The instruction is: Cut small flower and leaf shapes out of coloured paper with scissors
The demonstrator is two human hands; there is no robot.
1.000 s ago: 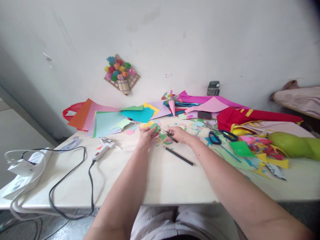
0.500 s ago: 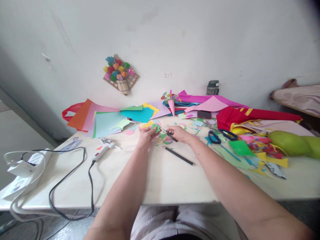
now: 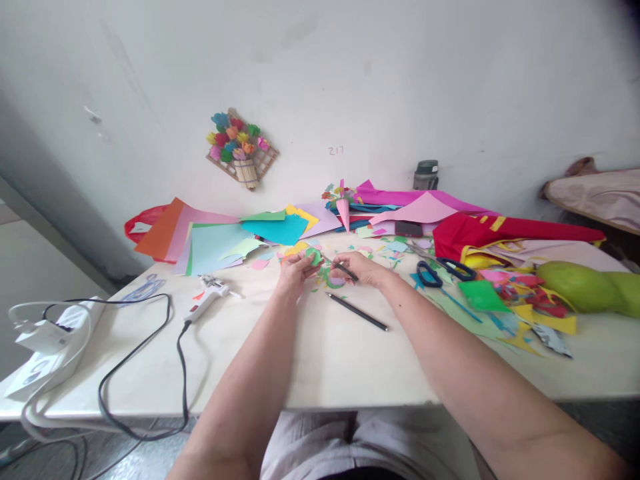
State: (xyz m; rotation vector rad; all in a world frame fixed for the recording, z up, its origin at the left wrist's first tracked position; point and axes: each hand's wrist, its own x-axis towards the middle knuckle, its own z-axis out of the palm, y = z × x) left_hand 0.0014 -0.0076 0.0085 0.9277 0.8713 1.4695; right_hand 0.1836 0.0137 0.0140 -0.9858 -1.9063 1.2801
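My left hand (image 3: pixel 297 270) pinches a small piece of green paper (image 3: pixel 313 256) over the middle of the table. Facing it, my right hand (image 3: pixel 353 265) grips a small pair of scissors with black handles (image 3: pixel 346 271), and the blades point left at the green paper. Whether the blades touch the paper is too small to tell. Bits of cut paper (image 3: pixel 367 252) in many colours lie scattered behind and under the hands. A black pen (image 3: pixel 357 311) rests on the table just in front of them.
A white glue gun (image 3: pixel 206 303) with a black cord lies left, near a power strip (image 3: pixel 55 343). Coloured paper sheets (image 3: pixel 220 243) spread along the back. To the right are larger scissors (image 3: pixel 443 270), a green packet (image 3: pixel 483 296), red cloth (image 3: pixel 480 233) and a green rounded object (image 3: pixel 575 285).
The scissors and the green paper have shifted very slightly in my hands, and the scissors' handle has turned a little. Everything else stays in place.
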